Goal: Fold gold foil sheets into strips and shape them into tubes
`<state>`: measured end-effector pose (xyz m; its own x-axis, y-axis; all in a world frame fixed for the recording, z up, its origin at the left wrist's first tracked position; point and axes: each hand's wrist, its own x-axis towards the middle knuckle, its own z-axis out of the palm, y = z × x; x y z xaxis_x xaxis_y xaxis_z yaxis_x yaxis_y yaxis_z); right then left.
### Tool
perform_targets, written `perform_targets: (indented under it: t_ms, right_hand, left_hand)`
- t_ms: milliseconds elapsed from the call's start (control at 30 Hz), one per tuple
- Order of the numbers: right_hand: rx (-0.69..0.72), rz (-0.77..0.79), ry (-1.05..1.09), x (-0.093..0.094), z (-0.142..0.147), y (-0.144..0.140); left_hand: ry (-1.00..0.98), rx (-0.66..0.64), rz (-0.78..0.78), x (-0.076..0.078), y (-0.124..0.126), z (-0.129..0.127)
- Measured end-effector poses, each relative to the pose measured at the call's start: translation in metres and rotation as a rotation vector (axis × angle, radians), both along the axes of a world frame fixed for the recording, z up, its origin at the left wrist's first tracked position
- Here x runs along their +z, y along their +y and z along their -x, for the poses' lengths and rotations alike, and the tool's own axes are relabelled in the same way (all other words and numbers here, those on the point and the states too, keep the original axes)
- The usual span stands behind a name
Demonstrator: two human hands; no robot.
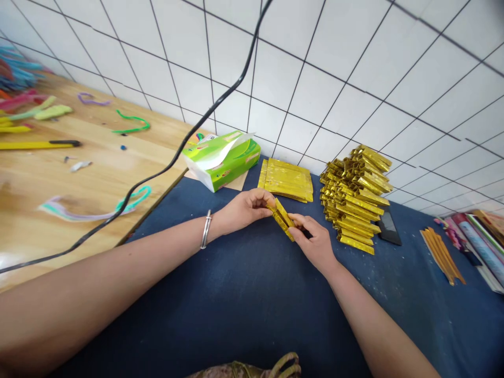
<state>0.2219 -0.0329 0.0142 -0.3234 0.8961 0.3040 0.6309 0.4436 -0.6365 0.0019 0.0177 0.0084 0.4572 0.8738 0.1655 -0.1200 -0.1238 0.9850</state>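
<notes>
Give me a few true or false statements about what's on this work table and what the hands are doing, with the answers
1. Both the left hand and the right hand hold the folded gold paper piece. True.
2. The stack of folded gold pieces stands on the wooden tabletop. False: it stands on the blue cloth.
3. The green tissue pack lies left of the flat gold sheets. True.
4. The bangle is on the right wrist. False: it is on the left wrist.
5. The pipe cleaners lie on the blue cloth. False: they lie on the wooden table.
</notes>
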Motion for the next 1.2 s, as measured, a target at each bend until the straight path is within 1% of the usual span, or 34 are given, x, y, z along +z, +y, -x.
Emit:
perform_targets:
  t_ms: [167, 400, 533, 667, 767, 867, 933, 1067, 1200]
  right_hand:
    - [-0.021, -0.061, -0.006, -0.001, 0.001, 0.000]
    - [-0.021, -0.218, -0.137, -0.004, 0.000, -0.001]
    - [-0.017, -0.289, -0.237, -0.006, 0.002, -0.003]
    - [-0.018, -0.330, -0.258, -0.007, 0.004, -0.006]
    - [-0.034, -0.344, -0.227, -0.007, 0.007, -0.009]
    - [-0.029, -0.346, -0.210, -0.005, 0.010, -0.012]
    - [-0.015, -0.341, -0.198, -0.004, 0.012, -0.014]
    - [-0.073, -0.314, -0.141, -0.006, 0.013, -0.016]
    - [-0.115, -0.259, -0.096, -0.007, 0.011, -0.014]
  left_hand:
    - [0.005, -0.008, -0.046, 0.000, 0.000, 0.000]
    - [0.061, 0.003, -0.102, 0.003, -0.002, -0.001]
    - [0.014, 0.006, -0.046, 0.005, -0.007, -0.004]
    - [-0.051, 0.031, 0.030, 0.007, -0.015, -0.010]
    - [-0.091, 0.083, 0.060, 0.006, -0.022, -0.015]
    - [-0.066, 0.165, 0.034, 0.005, -0.028, -0.020]
    - [-0.039, 0.196, 0.011, 0.005, -0.030, -0.022]
    - [-0.012, 0.220, -0.007, 0.007, -0.032, -0.024]
    - [-0.007, 0.213, -0.003, 0.008, -0.032, -0.024]
